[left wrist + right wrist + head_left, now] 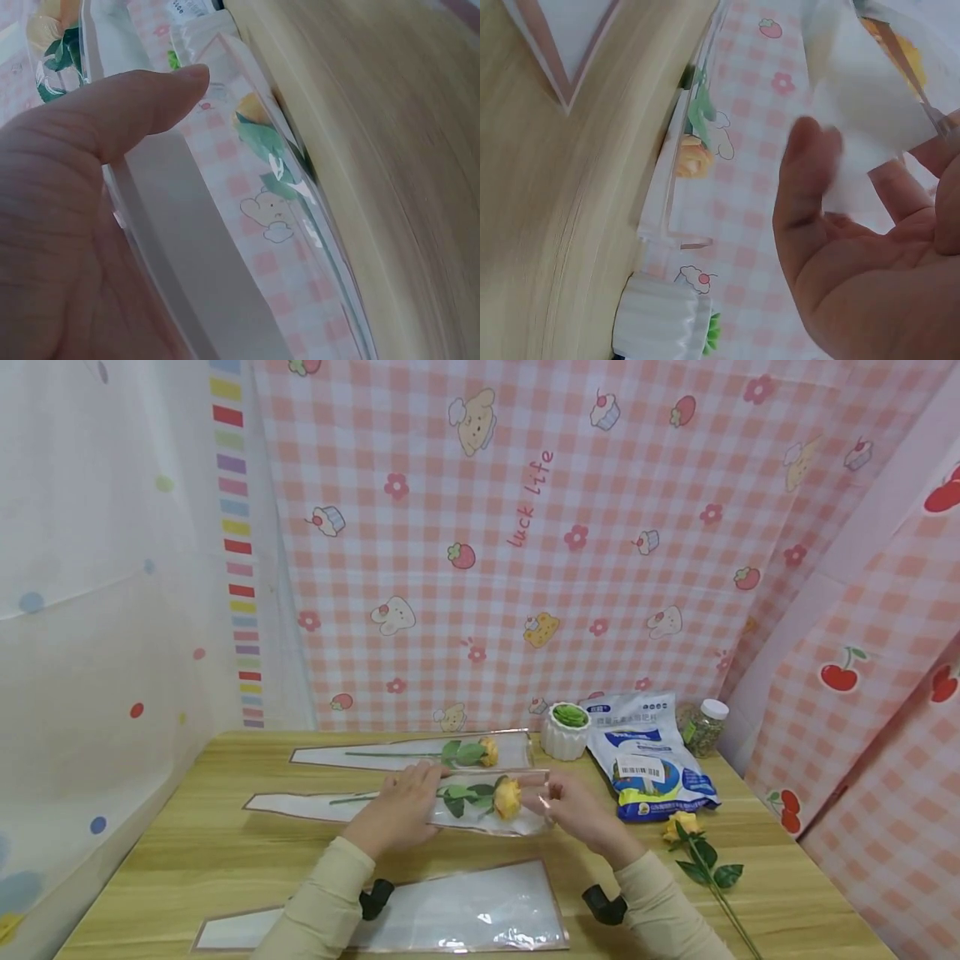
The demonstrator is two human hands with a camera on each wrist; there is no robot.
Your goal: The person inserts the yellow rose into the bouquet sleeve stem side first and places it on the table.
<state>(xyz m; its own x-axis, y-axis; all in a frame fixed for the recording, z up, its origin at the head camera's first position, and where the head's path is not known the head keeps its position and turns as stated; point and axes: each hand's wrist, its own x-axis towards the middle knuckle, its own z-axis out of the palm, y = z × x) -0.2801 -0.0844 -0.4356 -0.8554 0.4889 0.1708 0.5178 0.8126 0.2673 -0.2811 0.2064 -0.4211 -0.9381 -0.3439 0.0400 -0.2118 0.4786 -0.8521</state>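
Hands hold 1 sleeve (yellow rose inside).

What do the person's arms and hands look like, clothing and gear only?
Plain cream long sleeves cover both forearms. A black fitting shows beside each sleeve. The left hand and right hand are bare, without gloves.

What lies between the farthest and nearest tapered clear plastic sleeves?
In the head view: the middle clear plastic sleeve, a yellow rose, left grip, right grip and bare wooden tabletop.
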